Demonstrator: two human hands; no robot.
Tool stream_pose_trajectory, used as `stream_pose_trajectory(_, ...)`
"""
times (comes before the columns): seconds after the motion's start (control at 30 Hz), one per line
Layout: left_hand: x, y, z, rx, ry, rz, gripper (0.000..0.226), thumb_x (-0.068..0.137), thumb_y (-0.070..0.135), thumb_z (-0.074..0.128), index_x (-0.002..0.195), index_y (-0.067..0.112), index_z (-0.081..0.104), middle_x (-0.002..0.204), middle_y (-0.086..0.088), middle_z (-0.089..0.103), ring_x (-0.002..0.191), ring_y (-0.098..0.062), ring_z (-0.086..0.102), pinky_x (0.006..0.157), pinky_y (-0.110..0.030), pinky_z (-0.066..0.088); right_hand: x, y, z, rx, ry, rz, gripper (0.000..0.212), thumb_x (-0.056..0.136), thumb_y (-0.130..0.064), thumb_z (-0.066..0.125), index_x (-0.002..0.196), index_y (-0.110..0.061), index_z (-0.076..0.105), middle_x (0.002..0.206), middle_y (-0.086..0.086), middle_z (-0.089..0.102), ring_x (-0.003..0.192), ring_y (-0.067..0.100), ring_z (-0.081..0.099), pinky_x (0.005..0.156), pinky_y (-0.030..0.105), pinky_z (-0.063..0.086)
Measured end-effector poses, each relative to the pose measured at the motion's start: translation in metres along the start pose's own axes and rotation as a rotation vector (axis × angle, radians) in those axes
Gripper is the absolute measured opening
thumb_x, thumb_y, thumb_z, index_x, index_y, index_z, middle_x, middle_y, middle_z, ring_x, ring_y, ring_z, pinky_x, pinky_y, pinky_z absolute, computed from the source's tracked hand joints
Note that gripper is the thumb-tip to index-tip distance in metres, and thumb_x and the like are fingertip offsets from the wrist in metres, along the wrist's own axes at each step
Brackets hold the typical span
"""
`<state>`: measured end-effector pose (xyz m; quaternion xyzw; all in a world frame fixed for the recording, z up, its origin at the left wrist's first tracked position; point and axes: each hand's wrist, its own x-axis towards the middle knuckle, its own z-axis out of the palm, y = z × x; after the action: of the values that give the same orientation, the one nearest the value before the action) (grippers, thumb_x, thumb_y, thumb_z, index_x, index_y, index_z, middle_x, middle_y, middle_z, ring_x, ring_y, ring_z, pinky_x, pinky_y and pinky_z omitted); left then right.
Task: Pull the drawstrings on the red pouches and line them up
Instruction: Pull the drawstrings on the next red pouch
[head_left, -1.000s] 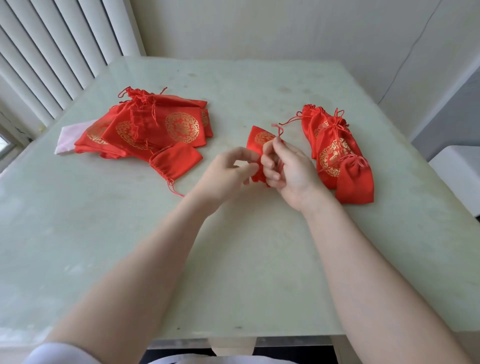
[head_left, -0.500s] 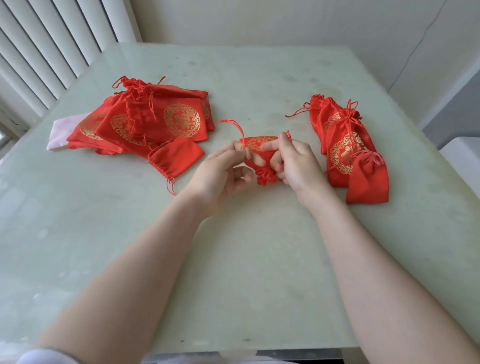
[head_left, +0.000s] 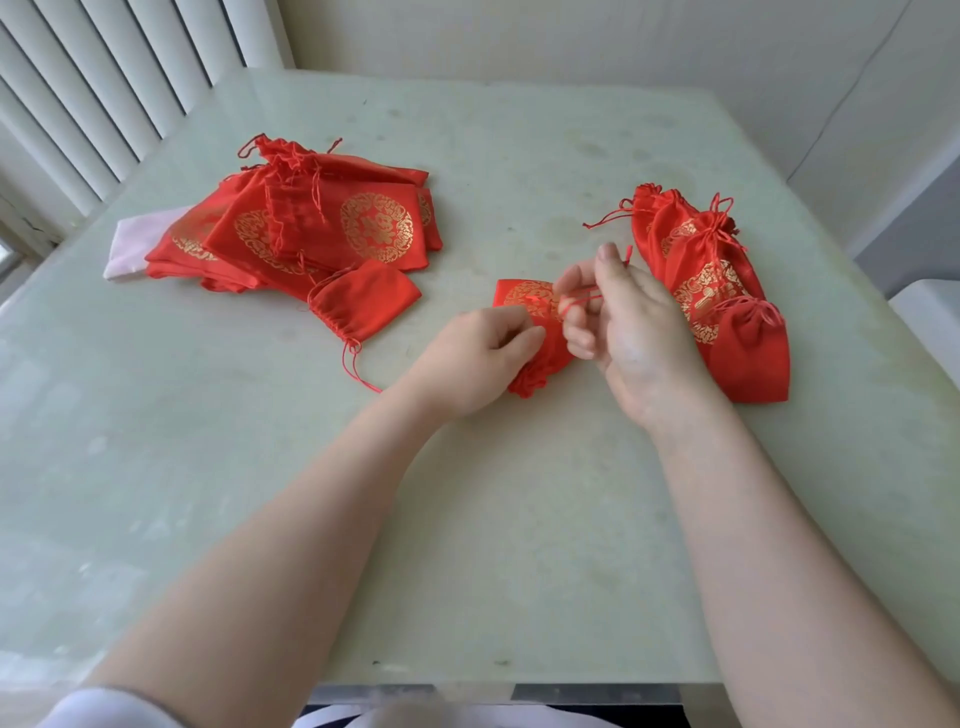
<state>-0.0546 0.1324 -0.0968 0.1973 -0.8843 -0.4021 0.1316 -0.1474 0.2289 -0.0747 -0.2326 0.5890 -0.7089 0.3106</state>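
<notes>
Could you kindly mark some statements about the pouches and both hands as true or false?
1. The left hand grips the red pouch. True.
2. The right hand rests flat on the table. False: it is raised, pinching the drawstring.
3. The loose pile lies to the left. True.
4. The cinched pouches lie by the left arm. False: they lie beside the right hand.

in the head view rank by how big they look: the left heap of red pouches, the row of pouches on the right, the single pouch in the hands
1. left heap of red pouches
2. row of pouches on the right
3. single pouch in the hands, partly hidden by both hands, so its full size is unsure
</notes>
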Motion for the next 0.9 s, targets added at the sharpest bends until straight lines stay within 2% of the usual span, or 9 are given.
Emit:
stream_pose_trajectory(0.13, -0.004, 0.005, -0.002, 0.075, -0.035, 0.02, 0.025, 0.095, 0.013, 0.043, 0.071, 0.019, 0.046, 0.056, 0.009, 0.042, 0.054, -0.01, 0.041, 0.053, -0.018, 0.03, 0.001, 0.007, 0.002, -0.033, -0.079, -0.005, 0.045, 0.102, -0.029, 0.027, 0.081, -0.011, 0.062, 0.057, -0.005, 0.062, 0.052, 0.009, 0.046, 0.05, 0.022, 0.032)
stream_pose_trajectory(0.27, -0.005, 0.009, -0.002, 0.127, -0.096, -0.002, 0.025, 0.094, 0.019, 0.045, 0.069, 0.023, 0.043, 0.059, 0.011, 0.043, 0.065, -0.016, 0.042, 0.055, -0.023, 0.026, -0.002, 0.011, 0.003, -0.202, -0.186, -0.102, 0.044, 0.101, -0.03, 0.028, 0.085, -0.016, 0.067, 0.063, -0.007, 0.063, 0.058, 0.005, 0.048, 0.052, 0.017, 0.034)
stream_pose_trajectory(0.37, -0.005, 0.008, -0.002, 0.133, -0.082, 0.0, 0.027, 0.099, 0.025, 0.039, 0.072, 0.019, 0.043, 0.063, 0.0, 0.046, 0.069, -0.019, 0.042, 0.06, -0.027, 0.027, -0.003, 0.01, 0.004, -0.198, -0.241, -0.16, 0.033, 0.094, -0.036, 0.035, 0.097, -0.019, 0.064, 0.072, -0.004, 0.061, 0.065, 0.006, 0.047, 0.056, 0.016, 0.034)
stream_pose_trajectory(0.47, -0.003, 0.001, 0.0, -0.044, -0.061, -0.041, 0.036, 0.099, 0.026, 0.04, 0.064, 0.018, 0.046, 0.055, 0.006, 0.046, 0.057, -0.016, 0.042, 0.058, -0.029, 0.032, 0.0, 0.009, 0.001, -0.177, -0.185, -0.191, 0.025, 0.083, -0.029, 0.049, 0.107, -0.025, 0.054, 0.082, -0.003, 0.06, 0.07, 0.002, 0.054, 0.062, 0.015, 0.041)
stream_pose_trajectory(0.57, 0.002, -0.007, 0.001, -0.327, -0.037, -0.135, 0.04, 0.098, 0.031, 0.041, 0.06, 0.02, 0.047, 0.038, 0.011, 0.039, 0.039, -0.004, 0.032, 0.05, -0.027, 0.026, 0.003, 0.01, -0.007, -0.316, -0.073, -0.216, 0.023, 0.08, -0.02, 0.055, 0.103, -0.022, 0.057, 0.088, -0.005, 0.062, 0.077, -0.002, 0.058, 0.07, 0.012, 0.044)
stream_pose_trajectory(0.67, 0.001, -0.006, -0.002, -0.428, -0.06, -0.166, 0.042, 0.1, 0.028, 0.037, 0.06, 0.016, 0.042, 0.034, 0.012, 0.031, 0.036, -0.003, 0.023, 0.042, -0.022, 0.02, 0.002, 0.01, -0.014, -0.592, -0.138, -0.236, 0.025, 0.086, -0.001, 0.056, 0.096, -0.022, 0.064, 0.088, -0.014, 0.064, 0.079, -0.008, 0.058, 0.08, 0.011, 0.045)
stream_pose_trajectory(0.73, -0.001, -0.003, -0.004, -0.486, -0.078, -0.155, 0.043, 0.101, 0.025, 0.035, 0.06, 0.015, 0.039, 0.035, 0.014, 0.027, 0.036, -0.004, 0.02, 0.041, -0.021, 0.016, 0.001, 0.012, -0.014, -0.685, -0.177, -0.214, 0.028, 0.086, 0.0, 0.057, 0.097, -0.023, 0.067, 0.088, -0.012, 0.066, 0.082, -0.002, 0.06, 0.084, 0.015, 0.046)
stream_pose_trajectory(0.8, -0.002, -0.002, -0.004, -0.512, -0.089, -0.144, 0.043, 0.101, 0.024, 0.034, 0.059, 0.014, 0.039, 0.037, 0.014, 0.026, 0.038, -0.006, 0.019, 0.043, -0.025, 0.016, 0.0, 0.014, -0.012, -0.764, -0.152, -0.239, 0.023, 0.085, -0.004, 0.06, 0.099, -0.02, 0.069, 0.089, -0.008, 0.066, 0.081, 0.001, 0.059, 0.079, 0.014, 0.045)
stream_pose_trajectory(0.9, -0.002, -0.002, -0.004, -0.471, -0.078, -0.143, 0.044, 0.101, 0.026, 0.036, 0.059, 0.013, 0.043, 0.037, 0.008, 0.033, 0.038, -0.012, 0.027, 0.044, -0.027, 0.022, 0.002, 0.015, -0.012, -0.834, -0.062, -0.322, 0.009, 0.085, -0.01, 0.062, 0.086, -0.014, 0.07, 0.075, -0.013, 0.06, 0.064, -0.007, 0.053, 0.063, 0.008, 0.037)
